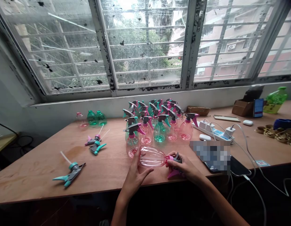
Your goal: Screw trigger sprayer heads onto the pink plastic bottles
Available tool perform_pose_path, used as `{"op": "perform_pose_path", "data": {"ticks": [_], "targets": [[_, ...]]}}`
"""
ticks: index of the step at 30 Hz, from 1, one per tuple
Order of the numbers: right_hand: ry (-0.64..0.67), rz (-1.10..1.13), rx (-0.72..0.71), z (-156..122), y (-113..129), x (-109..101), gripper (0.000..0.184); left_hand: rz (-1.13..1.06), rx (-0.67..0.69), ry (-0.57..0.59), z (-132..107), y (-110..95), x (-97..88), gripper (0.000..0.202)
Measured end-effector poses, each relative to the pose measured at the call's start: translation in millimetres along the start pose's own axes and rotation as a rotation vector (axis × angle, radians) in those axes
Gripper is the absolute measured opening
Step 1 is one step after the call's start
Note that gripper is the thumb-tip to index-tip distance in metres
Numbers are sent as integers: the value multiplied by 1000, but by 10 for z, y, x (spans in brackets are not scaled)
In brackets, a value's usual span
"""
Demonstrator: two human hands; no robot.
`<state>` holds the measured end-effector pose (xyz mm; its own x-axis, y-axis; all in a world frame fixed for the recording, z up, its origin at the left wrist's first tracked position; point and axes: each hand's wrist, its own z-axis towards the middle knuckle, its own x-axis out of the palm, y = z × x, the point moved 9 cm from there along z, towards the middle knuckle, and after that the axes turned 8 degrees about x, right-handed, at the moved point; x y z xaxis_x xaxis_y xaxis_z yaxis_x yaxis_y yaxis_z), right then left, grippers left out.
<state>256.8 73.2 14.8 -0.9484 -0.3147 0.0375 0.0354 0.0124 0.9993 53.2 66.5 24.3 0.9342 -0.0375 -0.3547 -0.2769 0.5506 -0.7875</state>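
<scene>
A clear pink spray bottle (152,157) lies on its side in the air above the table's front edge, its neck pointing right. My left hand (135,174) cups its base end, thumb stretched along the underside. Around the neck, my right hand (183,166) is closed on the pink-and-grey spray head (175,172), whose pink part shows below the fingers. Just behind stand several assembled spray bottles (159,130), pink and green, packed close together. Loose spray heads lie to the left: a teal-and-grey one (71,174) in front, a teal one (96,147) and a pink one (92,140) farther back.
Headless bottles, a pink one (81,121) and two green ones (96,117), stand at the back left. On the right are a power strip (216,131) with white cables, phones (239,166), a cardboard box (241,107) and a green bottle (276,97). Windows rise behind the wooden table (37,169).
</scene>
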Motion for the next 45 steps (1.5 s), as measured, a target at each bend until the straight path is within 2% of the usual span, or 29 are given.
{"op": "perform_pose_path", "data": {"ticks": [4, 7, 14, 19, 26, 32, 35, 42, 45], "targets": [[0, 16, 7, 13, -32, -22, 44, -46, -58, 3, 7, 26, 28, 99], [0, 68, 10, 24, -76, -53, 43, -90, -85, 14, 4, 60, 60, 94], [-7, 103, 17, 20, -54, -60, 42, 32, 11, -7, 4, 28, 31, 85], [-2, 41, 16, 24, -53, -52, 43, 13, -37, -18, -2, 19, 23, 99], [-13, 41, 18, 16, -70, -65, 40, 61, 16, -16, 0, -35, 14, 89], [-1, 43, 11, 26, -51, -37, 42, -24, -21, -13, -2, -42, 8, 98], [-3, 22, 21, 34, -82, -52, 42, -44, -30, -29, -6, -31, -13, 87], [2, 101, -3, 30, -65, -66, 38, -74, -4, -24, -13, 28, 25, 76], [-1, 38, -6, 29, -54, -55, 40, -67, -18, 6, -7, -2, 58, 86]]}}
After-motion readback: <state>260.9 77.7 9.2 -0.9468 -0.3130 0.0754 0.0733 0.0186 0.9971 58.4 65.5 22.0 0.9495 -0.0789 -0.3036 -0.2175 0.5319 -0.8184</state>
